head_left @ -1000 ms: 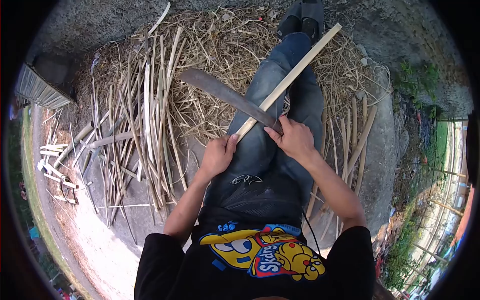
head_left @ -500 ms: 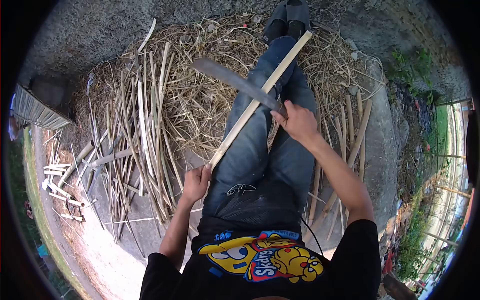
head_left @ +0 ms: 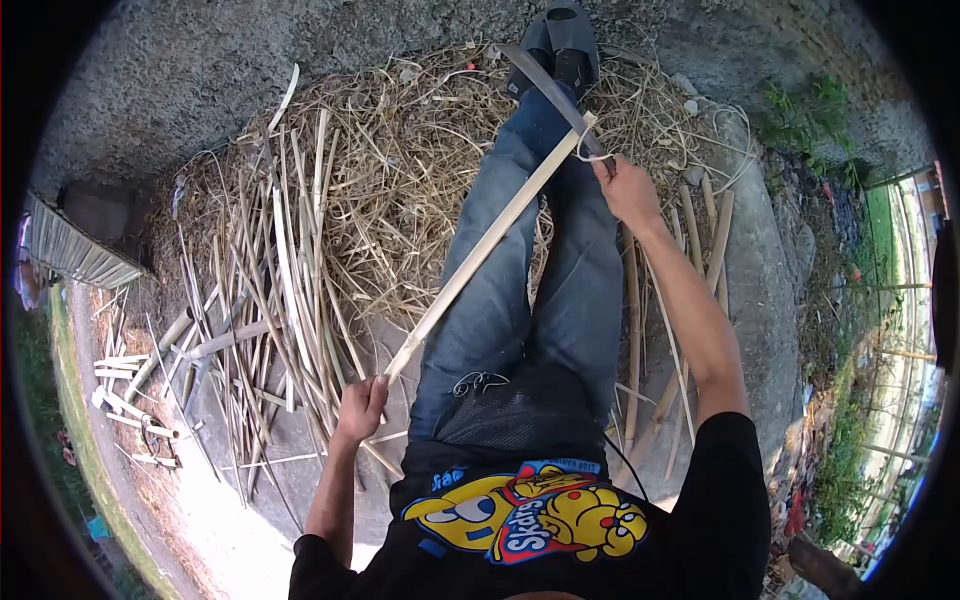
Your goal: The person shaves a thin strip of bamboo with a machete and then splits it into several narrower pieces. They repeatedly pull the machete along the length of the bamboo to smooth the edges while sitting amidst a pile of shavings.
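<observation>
Across the lap, bamboo strip [head_left: 480, 250] slanting from near-left to far-right.

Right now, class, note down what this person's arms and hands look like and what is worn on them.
Both arms are bare below the short black sleeves of a T-shirt with a yellow cartoon print on the chest. The left hand and right hand are ungloved. No watch, ring or wristband shows.

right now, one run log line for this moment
left hand: grips near end of bamboo strip | right hand: holds machete, blade at strip's far end | ground: bamboo shavings, cut slats
</observation>
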